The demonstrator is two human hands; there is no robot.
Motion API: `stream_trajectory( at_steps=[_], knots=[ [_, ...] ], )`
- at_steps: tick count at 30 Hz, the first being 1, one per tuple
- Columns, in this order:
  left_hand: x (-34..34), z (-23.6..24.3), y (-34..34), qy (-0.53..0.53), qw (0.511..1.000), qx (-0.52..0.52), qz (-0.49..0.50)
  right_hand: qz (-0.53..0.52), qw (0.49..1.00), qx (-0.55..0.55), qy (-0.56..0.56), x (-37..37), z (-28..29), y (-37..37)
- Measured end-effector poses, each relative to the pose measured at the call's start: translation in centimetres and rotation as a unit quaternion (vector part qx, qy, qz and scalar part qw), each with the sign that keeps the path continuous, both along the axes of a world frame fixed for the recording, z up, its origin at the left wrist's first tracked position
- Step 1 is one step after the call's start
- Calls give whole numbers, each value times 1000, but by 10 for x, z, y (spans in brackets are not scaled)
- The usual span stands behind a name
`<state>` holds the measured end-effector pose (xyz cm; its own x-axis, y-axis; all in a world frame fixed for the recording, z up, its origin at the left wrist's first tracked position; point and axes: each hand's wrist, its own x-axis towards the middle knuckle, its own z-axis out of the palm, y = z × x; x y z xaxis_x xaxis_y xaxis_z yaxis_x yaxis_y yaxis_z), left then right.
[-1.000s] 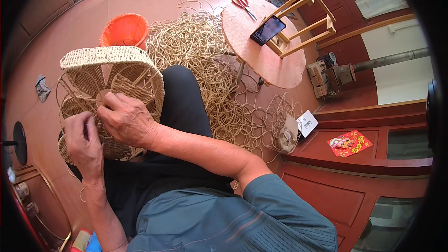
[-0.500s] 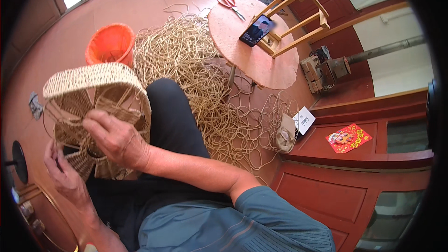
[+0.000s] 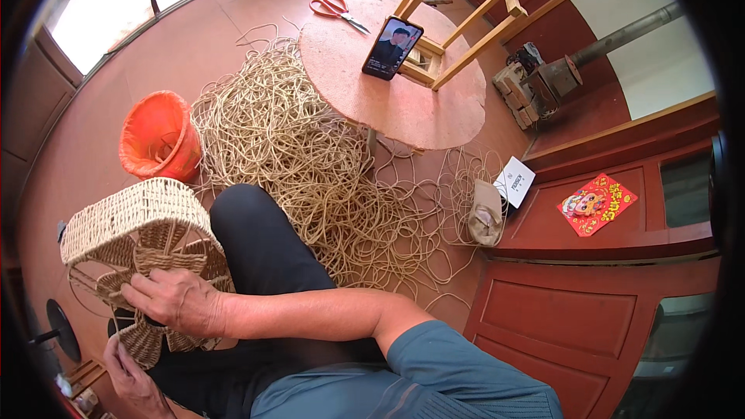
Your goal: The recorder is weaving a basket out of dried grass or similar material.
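A straw-coloured woven basket point(image 3: 143, 203) tilts over my lap at the left, with petal-like woven panels and gaps in its face. My right hand point(image 3: 177, 300) reaches across to it, fingers curled and closed on a woven panel near the middle. Below, my left hand point(image 3: 133, 379) is closed at the basket's lower edge, fingertips together by a thin strand. My right hand and the weave hide part of the basket's inside.
Loose cord point(image 3: 287, 147) lies heaped on the floor beyond my knee. An orange bucket point(image 3: 161, 140) stands left of it. A round table point(image 3: 334, 50) carries red-handled scissors point(image 3: 339, 12), a phone point(image 3: 393, 48) and a wooden frame point(image 3: 473, 58). A cloth bag point(image 3: 486, 213) sits right.
The view has shifted, and the basket sits lower in it with its face turned. Both hands have moved down with the basket, my right hand still on its panels.
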<state>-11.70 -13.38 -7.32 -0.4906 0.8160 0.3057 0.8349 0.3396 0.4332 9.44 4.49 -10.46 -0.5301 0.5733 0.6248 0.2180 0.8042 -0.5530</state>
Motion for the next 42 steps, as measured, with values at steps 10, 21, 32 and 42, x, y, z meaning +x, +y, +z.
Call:
stream_trajectory(
  at_steps=[10,21,32,42],
  knots=[
    [39,27,-33,-33,992,-120,-5,20,999,-13,-42,18,-1,2],
    [35,25,-29,-78,995,-58,-37,8,999,9,-49,12,11,1],
    [15,23,-39,-111,993,-44,-6,8,999,-52,1,6,17,-9],
    [0,27,-38,-131,990,-42,-20,14,999,-21,-41,10,23,-6]
  ],
)
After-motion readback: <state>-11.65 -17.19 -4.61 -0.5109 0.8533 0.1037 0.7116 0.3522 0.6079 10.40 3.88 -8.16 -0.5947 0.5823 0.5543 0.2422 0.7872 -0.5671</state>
